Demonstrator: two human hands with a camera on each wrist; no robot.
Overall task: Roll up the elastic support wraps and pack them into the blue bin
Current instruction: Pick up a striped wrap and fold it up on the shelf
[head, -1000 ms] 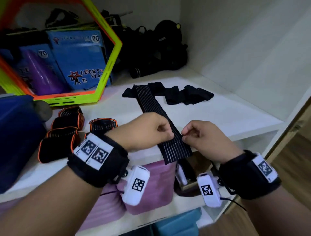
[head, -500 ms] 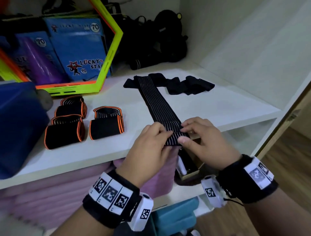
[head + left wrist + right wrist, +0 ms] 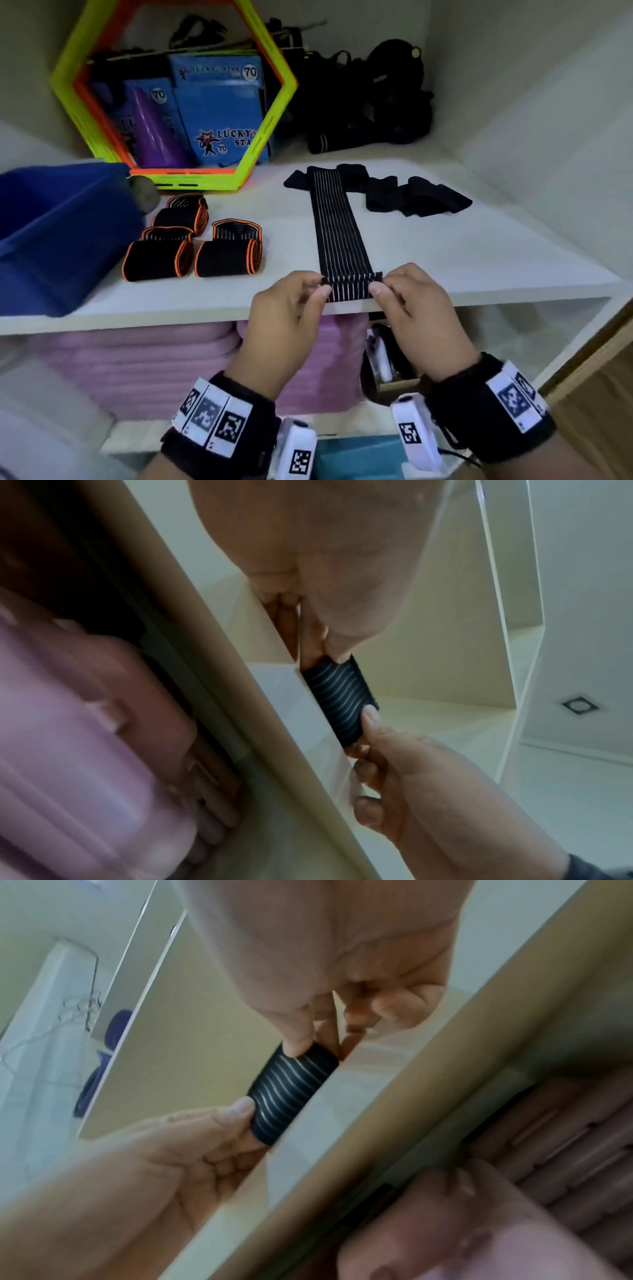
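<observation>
A long black elastic wrap with thin white stripes [image 3: 337, 226] lies stretched down the white shelf [image 3: 479, 260], its far end crumpled. Its near end is turned into a small roll [image 3: 349, 287] at the shelf's front edge. My left hand [image 3: 320, 291] pinches the roll's left end and my right hand [image 3: 378, 287] pinches its right end. Both wrist views show the striped roll [image 3: 337, 702] [image 3: 291, 1093] held between thumbs and fingers against the shelf edge. The blue bin [image 3: 51, 233] stands at the far left of the shelf.
Several rolled black wraps with orange edges [image 3: 191, 250] lie between the bin and the stretched wrap. A yellow-orange hexagonal frame [image 3: 260, 144] with blue packets and a heap of black gear [image 3: 370, 113] fill the back. Pink foam [image 3: 171, 363] sits on the shelf below.
The hanging end of the wrap has been turned up onto the shelf edge and rolled. Both hands moved from holding the flat strip to pinching the small roll's ends.
</observation>
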